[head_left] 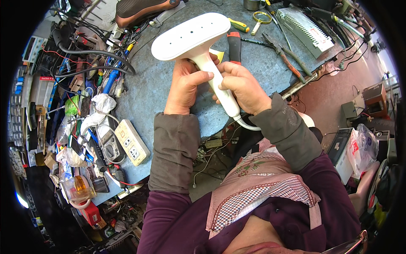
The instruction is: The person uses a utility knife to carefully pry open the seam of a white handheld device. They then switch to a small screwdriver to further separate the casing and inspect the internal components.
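Note:
A white handheld garment steamer (pixel 192 36) is held above the blue worktop, its flat oval plate with small holes facing up. My left hand (pixel 185 84) closes round its neck just under the head, with the thumb across the handle. Lower on the handle, my right hand (pixel 245 86) wraps it with curled fingers, the thumb near a side of the grip. A pale cord (pixel 247 125) leaves the handle's bottom and passes under my right sleeve. The fingertips behind the handle are partly hidden.
On the worktop (pixel 144 84) lie a yellow-green screwdriver (pixel 240 25), a magnifying glass (pixel 262 17), a black-and-red handle (pixel 234 47), pliers (pixel 284 54) and a metal-cased unit (pixel 304 31). At left are a power strip (pixel 132 143), a multimeter (pixel 111 145) and heaped cables.

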Available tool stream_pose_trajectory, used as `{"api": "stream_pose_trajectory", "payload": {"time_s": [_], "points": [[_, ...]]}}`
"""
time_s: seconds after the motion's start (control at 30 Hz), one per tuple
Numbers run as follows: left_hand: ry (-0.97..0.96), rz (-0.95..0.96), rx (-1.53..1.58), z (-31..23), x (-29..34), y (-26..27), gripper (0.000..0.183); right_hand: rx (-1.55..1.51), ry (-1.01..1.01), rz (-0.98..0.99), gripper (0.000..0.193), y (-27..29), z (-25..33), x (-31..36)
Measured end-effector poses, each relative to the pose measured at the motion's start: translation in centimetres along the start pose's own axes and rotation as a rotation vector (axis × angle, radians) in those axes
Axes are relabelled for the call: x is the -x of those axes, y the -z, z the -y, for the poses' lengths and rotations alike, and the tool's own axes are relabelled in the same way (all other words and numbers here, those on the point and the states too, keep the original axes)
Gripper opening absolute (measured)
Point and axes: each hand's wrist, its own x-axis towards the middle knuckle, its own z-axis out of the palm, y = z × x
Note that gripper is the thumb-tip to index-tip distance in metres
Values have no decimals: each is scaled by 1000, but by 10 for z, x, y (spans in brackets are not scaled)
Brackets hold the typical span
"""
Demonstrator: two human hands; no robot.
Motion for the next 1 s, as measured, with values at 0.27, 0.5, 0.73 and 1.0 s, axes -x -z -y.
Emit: {"api": "stream_pose_trajectory", "payload": {"time_s": [0.27,0.5,0.73,1.0], "points": [[1,4,-3,0,-1,1,54,0,-2,38,52,9,-5,-5],[-2,6,0,-3,1,0,55,-7,20,7,52,4,-5,-2],[6,21,-9,-3,0,2,56,-20,15,13,48,6,-6,-3],[15,11,6,1,-1,3,56,58,79,15,51,2,-9,-1]]}}
